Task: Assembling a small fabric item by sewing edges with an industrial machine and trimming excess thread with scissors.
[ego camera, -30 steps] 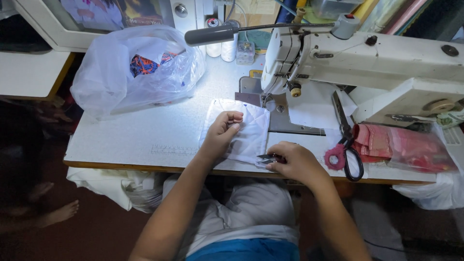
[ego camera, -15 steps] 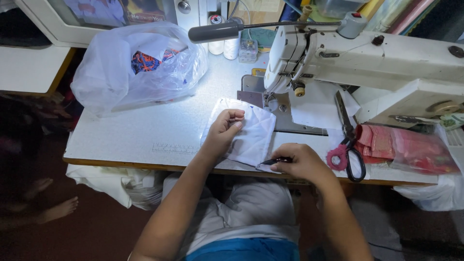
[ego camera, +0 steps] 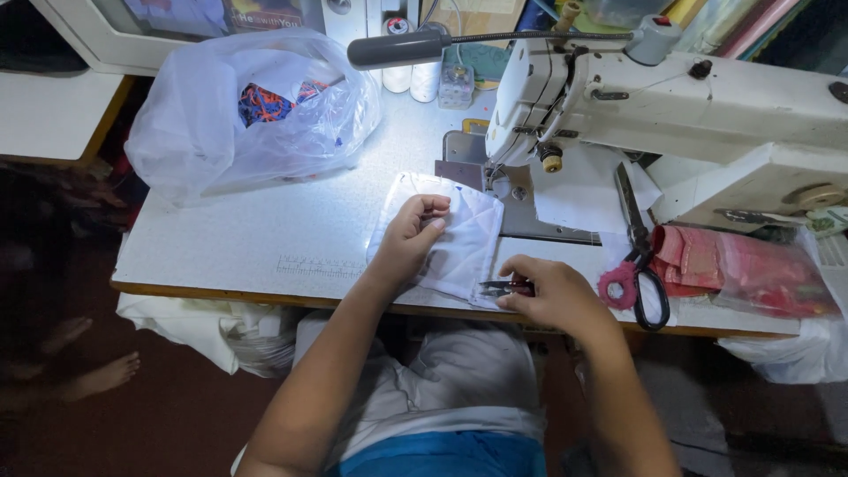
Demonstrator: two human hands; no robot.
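A white piece of fabric (ego camera: 468,231) lies flat on the white sewing table (ego camera: 265,238), just in front of the sewing machine (ego camera: 671,115). My left hand (ego camera: 408,238) presses down on the fabric's left part with curled fingers. My right hand (ego camera: 552,291) rests at the table's front edge and grips a small dark thread snipper (ego camera: 502,287), whose tip touches the fabric's lower right corner.
Large scissors with pink handles (ego camera: 638,256) lie right of my right hand, beside a clear bag of red cloth (ego camera: 742,269). A big clear plastic bag with coloured fabric (ego camera: 247,115) sits at the back left. A lamp (ego camera: 397,49) and thread spools (ego camera: 411,71) stand behind.
Both hands stay on the fabric and snipper with almost no shift. My right hand has edged slightly toward the fabric's corner.
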